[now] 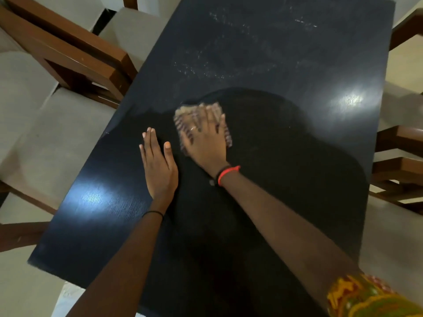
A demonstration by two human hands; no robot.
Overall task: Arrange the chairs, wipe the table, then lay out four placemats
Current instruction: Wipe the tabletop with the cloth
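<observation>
1. Right hand (206, 136) lies flat on the cloth (185, 113) and presses it onto the counter (286, 202), about mid-length and nearer the left edge. Fingers look straight and spread, though blur hides detail.
2. Left hand (158, 165) lies flat on bare counter just beside it, fingers straight and together, holding nothing. We read it as a brace.
3. We judge the cloth light, soft and limp. It would bunch if pinched at an edge, so palm pressure over its middle suits wiping.
4. The counter looks smooth and glossy, so the cloth should slide easily and need downward push.
5. Pale smears (206, 67) toward the far edge look unwiped, so wiping seems only partly done.
6. Chairs (68, 53) stand at the left and right edges. No placemats are in view.
</observation>
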